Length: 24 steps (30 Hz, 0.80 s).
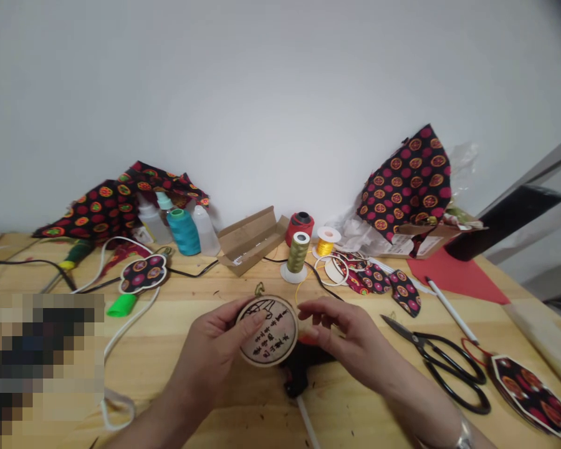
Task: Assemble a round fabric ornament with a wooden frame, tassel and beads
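Both forearms reach in from the bottom edge, wrists bent inward. The left hand [215, 346] grips a round wooden disc [267, 330] by its rim, thumb across the printed face, holding it tilted just above the tabletop [215, 399]. The right hand [343, 337] touches the disc's other edge with curled fingertips (loosely closed on it). The disc is flat and pale, with dark lettering. Black scissors [442, 362] lie nearby to the right, with glossy thread spools [298, 252] behind.

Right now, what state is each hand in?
Left hand: closed on the round wooden disc with black writing.
Right hand: at the disc's right edge; grip cannot be told.
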Available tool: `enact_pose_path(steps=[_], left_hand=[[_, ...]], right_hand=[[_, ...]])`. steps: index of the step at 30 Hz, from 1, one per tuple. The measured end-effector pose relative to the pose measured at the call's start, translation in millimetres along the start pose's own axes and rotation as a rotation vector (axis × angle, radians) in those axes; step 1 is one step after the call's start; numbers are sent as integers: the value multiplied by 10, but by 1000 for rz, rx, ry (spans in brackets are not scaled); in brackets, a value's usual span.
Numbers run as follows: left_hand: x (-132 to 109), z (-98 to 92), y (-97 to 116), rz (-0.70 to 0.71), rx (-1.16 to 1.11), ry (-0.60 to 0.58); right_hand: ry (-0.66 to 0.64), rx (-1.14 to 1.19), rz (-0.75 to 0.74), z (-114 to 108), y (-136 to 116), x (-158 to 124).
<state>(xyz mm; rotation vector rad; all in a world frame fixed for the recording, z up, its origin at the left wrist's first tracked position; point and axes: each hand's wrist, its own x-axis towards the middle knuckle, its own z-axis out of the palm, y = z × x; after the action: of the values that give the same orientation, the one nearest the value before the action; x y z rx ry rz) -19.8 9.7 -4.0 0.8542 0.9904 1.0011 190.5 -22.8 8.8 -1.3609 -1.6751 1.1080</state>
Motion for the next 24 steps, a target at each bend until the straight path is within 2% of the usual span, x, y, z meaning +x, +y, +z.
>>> enact_pose_path(steps=[3,6,9,14,19,24], left_hand=[[-36,43,0,1,50,-57],[-69,72,12,37,155,-107],[-111,107,25,90,245,-132],[-159,156,19,133,269,-71],[-137,127,17,132,326,-162],[-147,127,31,134,312,-171]], right_hand=[[40,307,125,83,23,48],[57,390,142,128,1,60],[110,356,76,133,-32,53],[152,259,15,132,-41,42],[193,140,-38,146,-49,15],[202,90,-50,152,-55,10]])
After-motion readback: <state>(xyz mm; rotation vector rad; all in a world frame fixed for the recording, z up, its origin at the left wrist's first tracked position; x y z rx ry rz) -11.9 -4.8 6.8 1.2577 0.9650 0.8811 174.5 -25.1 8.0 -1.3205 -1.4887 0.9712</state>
